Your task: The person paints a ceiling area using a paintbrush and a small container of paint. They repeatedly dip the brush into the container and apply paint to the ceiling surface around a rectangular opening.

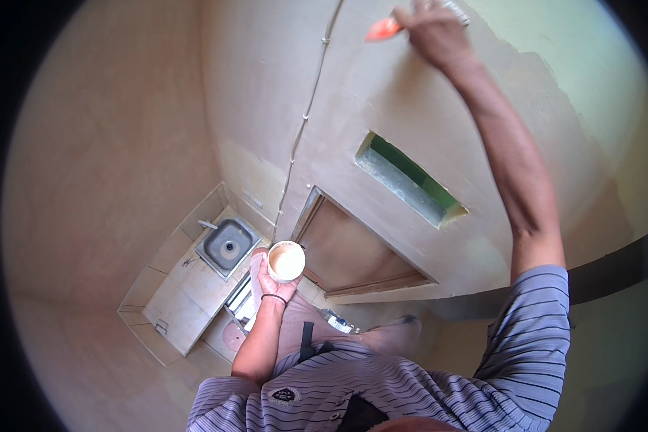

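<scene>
My left hand [276,281] is wrapped round a round white tub [286,261], held at waist height. Creamy, pale paint shows inside it. High on the wall at the top, my right hand [437,32] grips a paintbrush with an orange handle [383,29]. The handle points left, while the pale bristle end shows partly at the right of the hand. Around this hand the wall [353,86] is coated a dull beige. An uneven border separates that coat from a light green area [590,43] on the upper right.
Below the brush is a narrow recessed opening [410,178], green inside. A brown wooden door [349,248] stands under it. A cable [305,117] runs down the wall. At the lower left, a steel sink [228,246] is set into a tiled counter [183,302] beside my left arm.
</scene>
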Available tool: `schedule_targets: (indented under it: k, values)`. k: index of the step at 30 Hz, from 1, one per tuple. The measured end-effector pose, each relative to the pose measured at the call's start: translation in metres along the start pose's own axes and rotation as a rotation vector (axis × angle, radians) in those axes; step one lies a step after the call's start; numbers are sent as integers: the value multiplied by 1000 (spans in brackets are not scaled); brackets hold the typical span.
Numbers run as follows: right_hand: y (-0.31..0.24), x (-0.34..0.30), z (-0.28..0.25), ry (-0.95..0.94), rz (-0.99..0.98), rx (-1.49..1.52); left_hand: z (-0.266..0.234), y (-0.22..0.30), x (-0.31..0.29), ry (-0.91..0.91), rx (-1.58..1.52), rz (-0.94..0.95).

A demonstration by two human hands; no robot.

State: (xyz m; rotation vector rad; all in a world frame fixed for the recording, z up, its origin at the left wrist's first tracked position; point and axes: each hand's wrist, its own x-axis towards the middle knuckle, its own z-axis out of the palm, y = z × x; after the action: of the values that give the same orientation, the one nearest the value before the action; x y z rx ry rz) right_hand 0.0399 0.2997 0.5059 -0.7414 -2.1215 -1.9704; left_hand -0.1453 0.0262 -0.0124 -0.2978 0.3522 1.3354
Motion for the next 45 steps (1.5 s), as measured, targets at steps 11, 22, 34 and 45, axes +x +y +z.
schedule_targets:
  k: [11,22,34,45]
  values:
    - [-176,-40,18,-261,172,805,6,7,-9,19,6,64]
    - [-18,-4,40,-296,478,621,-2,5,-3,67,10,82]
    - [-46,17,3,372,50,264,-5,8,-1,59,-7,65]
    - [-235,-128,50,-37,19,619,-4,6,-2,35,31,108]
